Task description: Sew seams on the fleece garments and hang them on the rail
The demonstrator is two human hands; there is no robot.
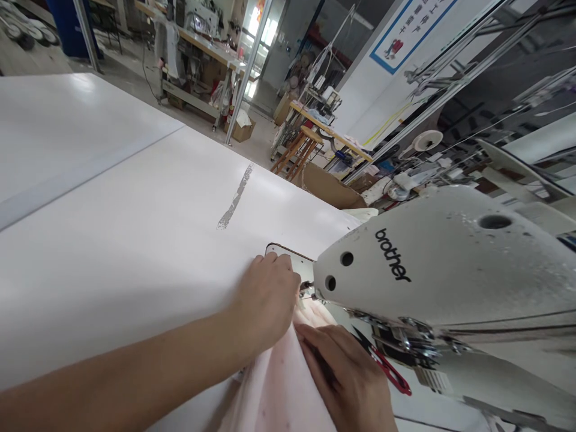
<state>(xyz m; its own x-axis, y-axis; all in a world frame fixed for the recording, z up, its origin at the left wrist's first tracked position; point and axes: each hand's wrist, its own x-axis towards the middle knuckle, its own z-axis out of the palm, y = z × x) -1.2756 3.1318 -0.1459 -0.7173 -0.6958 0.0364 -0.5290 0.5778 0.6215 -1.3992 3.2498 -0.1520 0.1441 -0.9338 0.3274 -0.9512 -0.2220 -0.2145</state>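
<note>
A white Brother sewing machine (432,264) fills the right side, its head over the needle plate (294,262). Pale pink fabric (279,390) lies under the needle area and runs toward me. My left hand (267,297) rests on the fabric just left of the needle, fingers curled down and pressing it against the table. My right hand (348,375) lies flat on the fabric below the machine head, fingers stretched toward the needle. A red-handled tool (391,369) lies by my right hand; I cannot tell whether the hand touches it.
The white table (135,228) spreads to the left, with a scuffed grey streak (234,201). Beyond it are wooden stools (299,150), cardboard boxes (328,186), other sewing stations (202,42) and thread stands.
</note>
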